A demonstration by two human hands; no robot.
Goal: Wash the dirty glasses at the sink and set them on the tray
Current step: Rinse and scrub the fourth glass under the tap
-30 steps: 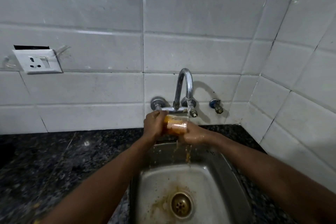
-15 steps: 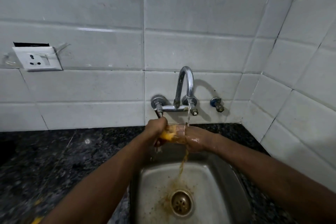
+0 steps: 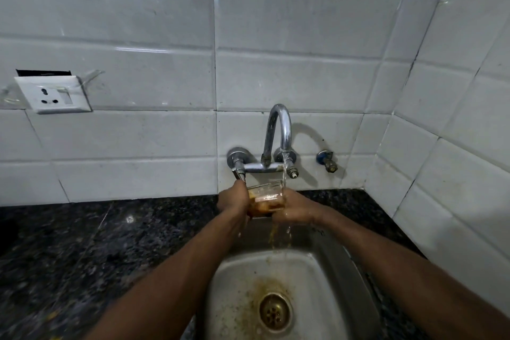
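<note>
A clear glass (image 3: 265, 198) with orange-brown residue sits between both hands under the running tap (image 3: 278, 138). My left hand (image 3: 233, 200) grips its left side and my right hand (image 3: 289, 207) grips its right side. Water from the spout hits the glass rim at the right. Brownish water spills down into the steel sink (image 3: 237, 284), where stains ring the drain (image 3: 274, 312). No tray is in view.
A dark speckled granite counter (image 3: 82, 257) runs left of the sink and behind it. White tiled walls meet in a corner at the right. A white socket plate (image 3: 52, 94) hangs on the left wall. A small blue valve (image 3: 327, 161) sticks out right of the tap.
The glass has turned from lying sideways to more upright between my hands. The orange contents have thinned and brown water keeps running into the sink.
</note>
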